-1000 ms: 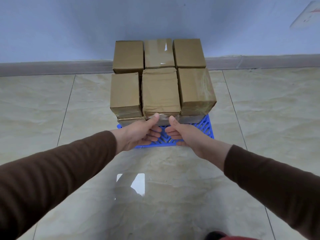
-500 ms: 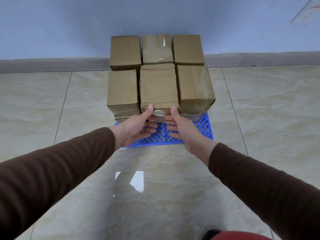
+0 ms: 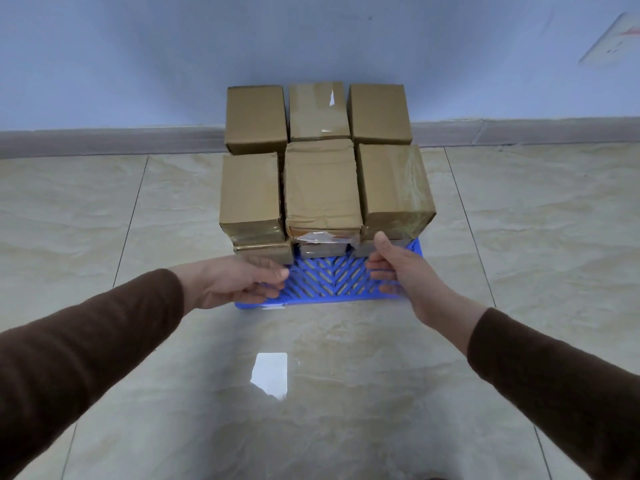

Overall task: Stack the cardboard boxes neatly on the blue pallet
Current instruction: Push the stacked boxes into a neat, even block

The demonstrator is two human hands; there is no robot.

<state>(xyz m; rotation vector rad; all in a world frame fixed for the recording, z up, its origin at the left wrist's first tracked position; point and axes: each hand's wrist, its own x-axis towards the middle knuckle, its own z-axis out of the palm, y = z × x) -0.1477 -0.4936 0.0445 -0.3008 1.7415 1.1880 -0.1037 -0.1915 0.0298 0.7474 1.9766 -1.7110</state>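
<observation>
both hands hover over the bare front strip of the blue pallet (image 3: 329,284), left hand (image 3: 239,282) and right hand (image 3: 398,268) loosely curled, holding nothing. cardboard boxes (image 3: 322,188) sit two layers high behind that strip. squaring them well likely means pressing flat palms on the front faces, pushing evenly toward the wall (image 3: 138,64).

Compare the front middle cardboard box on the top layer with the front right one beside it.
The front middle cardboard box has a creased, wrinkled top, while the front right cardboard box has a smooth top under glossy clear tape. The middle box's near edge looks crushed and torn; the right box's near edge stays crisp. The right box's outer corner juts over the blue plastic pallet; the middle box sits hemmed in by neighbours. Both are brown, similar in size, on the top layer.
</observation>
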